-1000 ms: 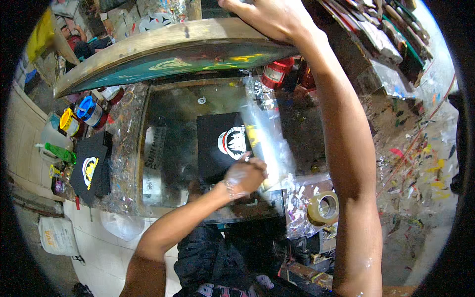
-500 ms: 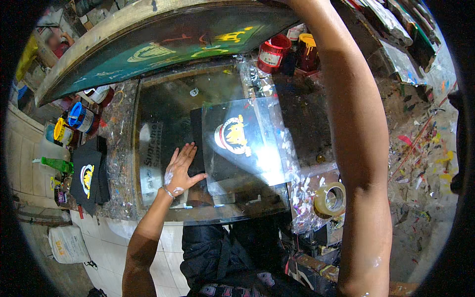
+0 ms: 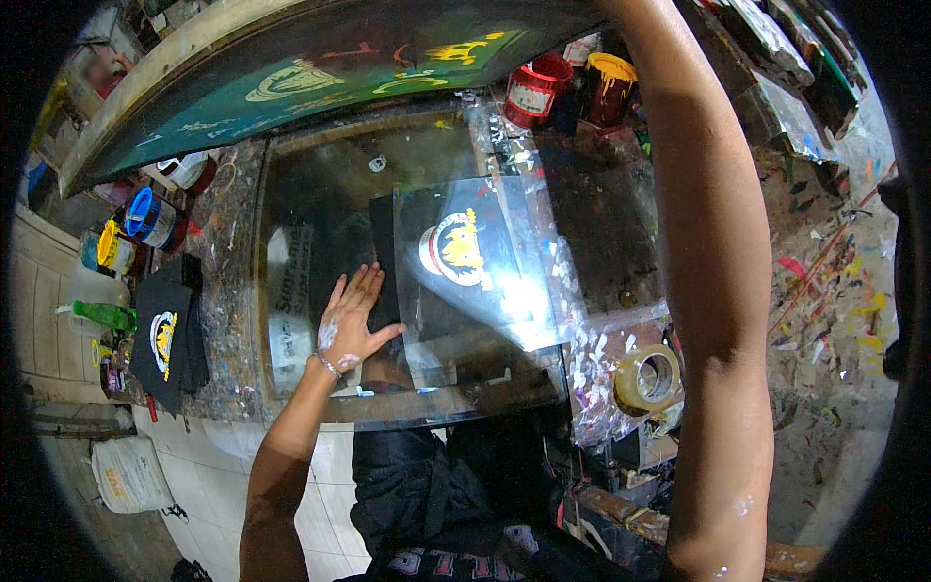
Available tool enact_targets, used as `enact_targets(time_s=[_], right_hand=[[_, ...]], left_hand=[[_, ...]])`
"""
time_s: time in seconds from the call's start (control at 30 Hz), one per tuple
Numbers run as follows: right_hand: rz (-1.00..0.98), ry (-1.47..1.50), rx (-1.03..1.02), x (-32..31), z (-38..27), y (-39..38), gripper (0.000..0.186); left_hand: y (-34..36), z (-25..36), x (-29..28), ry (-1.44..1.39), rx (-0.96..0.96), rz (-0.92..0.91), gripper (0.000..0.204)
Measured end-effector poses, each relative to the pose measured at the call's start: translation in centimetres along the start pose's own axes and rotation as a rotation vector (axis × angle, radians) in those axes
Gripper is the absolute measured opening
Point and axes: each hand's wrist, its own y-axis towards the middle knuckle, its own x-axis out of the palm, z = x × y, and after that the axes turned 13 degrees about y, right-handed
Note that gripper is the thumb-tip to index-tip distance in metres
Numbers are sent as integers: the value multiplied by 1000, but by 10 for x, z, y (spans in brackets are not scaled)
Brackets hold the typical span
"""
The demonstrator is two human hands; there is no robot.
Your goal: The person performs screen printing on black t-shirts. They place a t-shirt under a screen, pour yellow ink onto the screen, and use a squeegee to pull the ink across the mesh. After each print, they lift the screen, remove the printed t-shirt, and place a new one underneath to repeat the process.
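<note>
My left hand [image 3: 351, 320] lies flat with fingers spread on the glass-topped table [image 3: 325, 184], at the left edge of a black cloth piece [image 3: 385, 242]. A clear sheet [image 3: 422, 359] covers much of the cloth; a round white, red and yellow print [image 3: 453, 250] shows there. Beyond stands a tilted printing screen [image 3: 320, 107], its wooden frame raised and its green mesh bearing stencil shapes. My right arm [image 3: 713, 242] stretches up past the screen's right end. The right hand itself is cut off by the top edge.
Left of the glass sits a stack of printed black cloth pieces [image 3: 175, 339], near a green bottle [image 3: 105, 314] and a blue-rimmed paint tub [image 3: 153, 218]. Red [image 3: 535, 92] and yellow-dripped [image 3: 609, 92] paint cans stand at the back. A tape roll [image 3: 647, 380] rests at right. Someone sits far left.
The view has shifted slightly, so the table sits a little higher in the picture. My left hand stays flat in place, and the screen remains raised.
</note>
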Motion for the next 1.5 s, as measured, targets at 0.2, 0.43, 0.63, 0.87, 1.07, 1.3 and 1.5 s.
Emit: enact_targets(time_s=[0.2,0.43,0.63,0.87,1.07,1.3,1.5], right_hand=[[-31,47,-37,-4,-2,-5,71],[-19,32,-32,1,0,-1,72],[-5,22,-39,2,4,0,75],[-31,39,-8,0,4,1,74],[22,28,-27,3,2,-1,74],[-8,28,-33,2,1,-1,74],[-36,34,-39,2,2,-2,75]], left_hand=[[1,0,0,27,6,-8,97],[1,2,-1,21,-10,-20,98],[2,2,-1,-23,-36,-22,99],[0,5,0,-8,-25,9,99],[-1,6,3,4,-30,25,98],[-1,5,3,30,-32,1,98],[-1,3,6,31,-20,-7,99]])
